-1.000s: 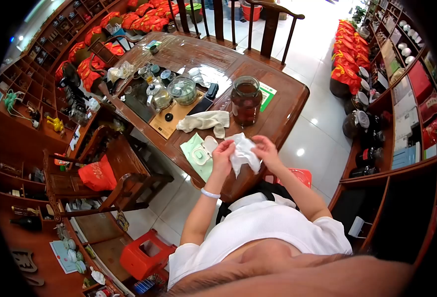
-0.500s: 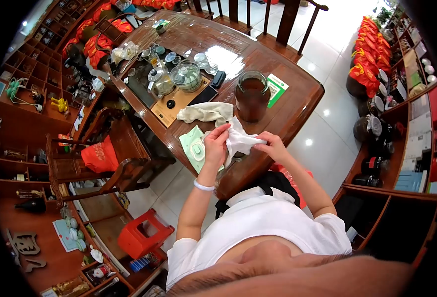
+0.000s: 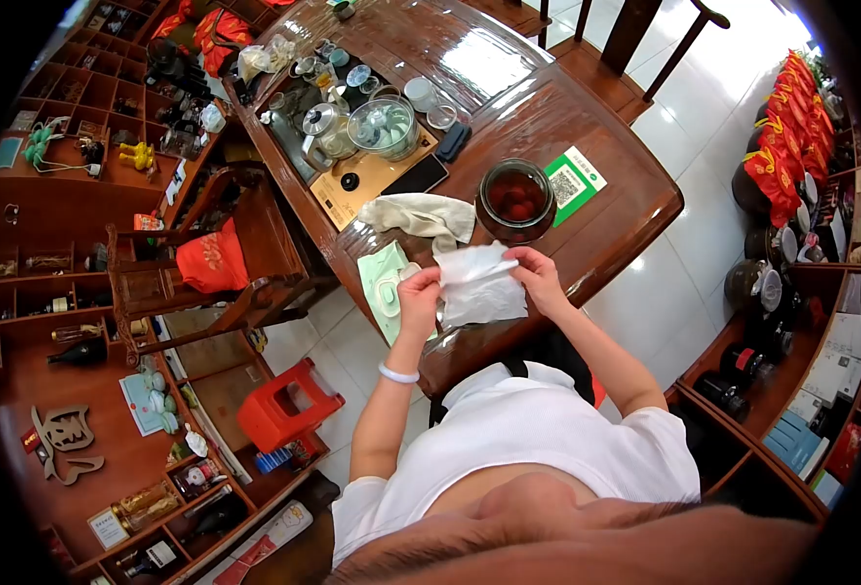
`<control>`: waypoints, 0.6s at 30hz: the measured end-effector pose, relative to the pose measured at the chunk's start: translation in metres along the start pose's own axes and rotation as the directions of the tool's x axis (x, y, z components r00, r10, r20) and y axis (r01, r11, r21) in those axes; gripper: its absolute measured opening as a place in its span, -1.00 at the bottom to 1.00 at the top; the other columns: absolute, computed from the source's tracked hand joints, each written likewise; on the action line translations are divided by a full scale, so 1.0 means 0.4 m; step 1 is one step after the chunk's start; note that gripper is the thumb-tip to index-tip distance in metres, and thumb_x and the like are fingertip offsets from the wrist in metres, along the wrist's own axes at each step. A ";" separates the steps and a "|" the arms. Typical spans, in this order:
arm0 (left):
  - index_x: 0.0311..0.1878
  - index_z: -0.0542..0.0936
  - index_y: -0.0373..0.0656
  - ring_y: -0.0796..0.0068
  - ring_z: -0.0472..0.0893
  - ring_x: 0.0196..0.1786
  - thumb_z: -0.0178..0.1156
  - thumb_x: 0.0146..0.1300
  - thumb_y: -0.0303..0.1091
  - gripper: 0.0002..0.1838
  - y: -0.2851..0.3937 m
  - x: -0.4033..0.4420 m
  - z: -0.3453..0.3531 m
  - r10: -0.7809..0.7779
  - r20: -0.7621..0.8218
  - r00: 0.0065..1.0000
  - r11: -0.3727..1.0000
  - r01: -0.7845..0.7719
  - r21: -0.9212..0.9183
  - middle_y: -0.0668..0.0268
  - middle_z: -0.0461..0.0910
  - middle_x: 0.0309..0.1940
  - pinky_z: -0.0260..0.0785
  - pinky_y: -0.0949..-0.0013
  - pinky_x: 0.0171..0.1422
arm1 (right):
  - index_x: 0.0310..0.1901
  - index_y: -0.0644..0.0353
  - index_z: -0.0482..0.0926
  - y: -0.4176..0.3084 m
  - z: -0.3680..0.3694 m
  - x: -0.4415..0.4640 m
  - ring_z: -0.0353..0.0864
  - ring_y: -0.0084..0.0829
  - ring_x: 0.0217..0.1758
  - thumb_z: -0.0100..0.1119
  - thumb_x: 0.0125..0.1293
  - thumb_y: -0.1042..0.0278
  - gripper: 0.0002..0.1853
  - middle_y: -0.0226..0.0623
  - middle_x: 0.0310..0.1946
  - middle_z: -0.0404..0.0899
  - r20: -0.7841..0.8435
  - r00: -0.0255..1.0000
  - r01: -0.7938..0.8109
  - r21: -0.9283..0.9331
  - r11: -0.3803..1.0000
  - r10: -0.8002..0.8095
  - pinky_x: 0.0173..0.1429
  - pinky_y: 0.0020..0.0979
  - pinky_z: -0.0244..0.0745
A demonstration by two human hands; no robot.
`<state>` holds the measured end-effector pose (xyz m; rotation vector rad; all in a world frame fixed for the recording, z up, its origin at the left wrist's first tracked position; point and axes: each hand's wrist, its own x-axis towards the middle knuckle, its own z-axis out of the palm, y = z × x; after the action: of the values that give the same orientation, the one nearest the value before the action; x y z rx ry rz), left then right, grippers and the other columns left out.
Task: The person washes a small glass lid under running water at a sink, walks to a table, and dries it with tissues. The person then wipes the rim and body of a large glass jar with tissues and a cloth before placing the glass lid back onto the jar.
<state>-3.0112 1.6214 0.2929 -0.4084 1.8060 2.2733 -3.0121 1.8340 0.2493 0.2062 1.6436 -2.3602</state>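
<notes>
A white wet wipe [image 3: 482, 289] is stretched out between my two hands above the near edge of the table. My left hand [image 3: 419, 300], with a pale bangle on the wrist, pinches its left side. At its upper right corner, the fingers of my right hand [image 3: 538, 277] are closed on it. Left of the wipe lies a green wipes packet [image 3: 382, 278] with a white lid, partly behind my left hand. Just beyond the wipe stands a glass jar [image 3: 515, 200] holding dark red liquid and round pieces. A crumpled cream cloth [image 3: 421, 216] lies beside the jar.
On the wooden table [image 3: 611, 229] are a glass kettle [image 3: 328, 130], a glass pot [image 3: 383, 127], a phone [image 3: 418, 177] and a green QR card [image 3: 575, 185]. A wooden chair [image 3: 226, 253] stands left, near a red stool [image 3: 289, 403]. Shelves flank both sides.
The wipe was bunched between my hands and is now spread into a flat sheet. My head view has shifted, so the jar is seen more from above.
</notes>
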 end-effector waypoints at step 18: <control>-0.31 0.54 -0.26 0.19 0.49 -0.11 0.12 -0.11 -0.61 -0.78 -0.042 -0.087 0.116 0.508 0.641 0.575 0.457 -0.811 0.365 0.16 0.48 -0.20 0.36 0.32 -0.05 | -0.09 0.28 0.42 0.096 -0.178 -0.022 0.55 -0.27 -0.30 -0.10 0.26 0.23 -0.69 -0.20 -0.28 0.52 -0.428 0.852 -0.163 0.327 0.931 0.300 -0.27 -0.22 0.52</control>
<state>-2.9769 1.6705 0.2993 1.1007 2.5511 1.6219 -2.9949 1.8892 0.1922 1.0550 1.3398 -2.4599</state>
